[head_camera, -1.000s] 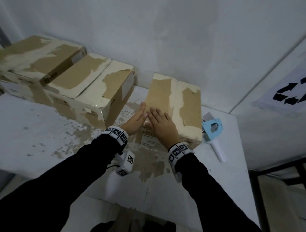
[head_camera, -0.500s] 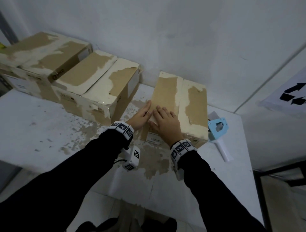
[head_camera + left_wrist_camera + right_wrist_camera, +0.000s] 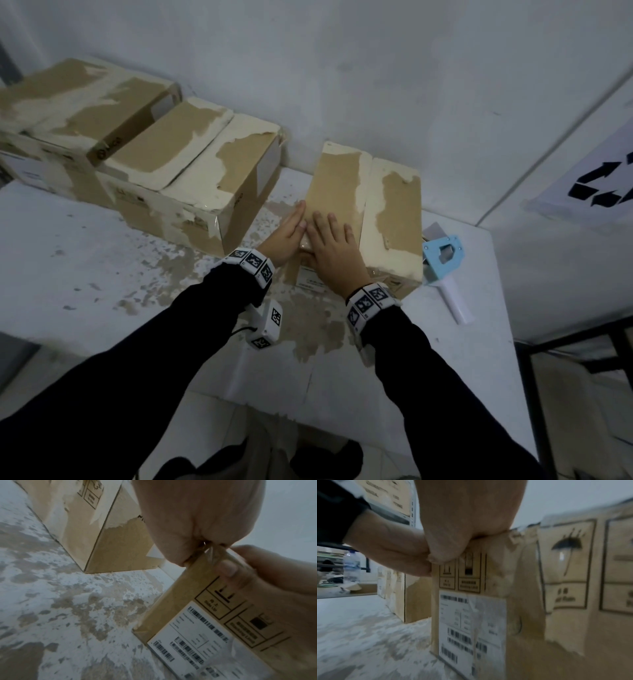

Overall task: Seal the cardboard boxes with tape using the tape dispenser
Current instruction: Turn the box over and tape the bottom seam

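Observation:
A tan cardboard box (image 3: 334, 181) with peeling white patches sits near the back of the table, with a second like box (image 3: 394, 219) touching its right side. My left hand (image 3: 287, 233) lies flat along the first box's near left edge, fingers straight. My right hand (image 3: 334, 246) presses flat on its top beside the left, fingers spread. In the left wrist view my left hand (image 3: 197, 520) rests over the box's (image 3: 197, 615) near corner. In the right wrist view my right hand (image 3: 467, 513) covers the top edge of the labelled box (image 3: 488, 574). The blue tape dispenser (image 3: 443, 260) lies right of the boxes, untouched.
Two larger boxes (image 3: 191, 164) (image 3: 78, 102) stand at the back left against the wall. The white table (image 3: 85, 257) is worn, with brown patches. A sign with recycling arrows (image 3: 599, 185) hangs at the right. A dark frame (image 3: 582, 342) stands beyond the table's right edge.
The head view has shifted a little. Both hands stay pressed on the same box, and the dispenser has not moved.

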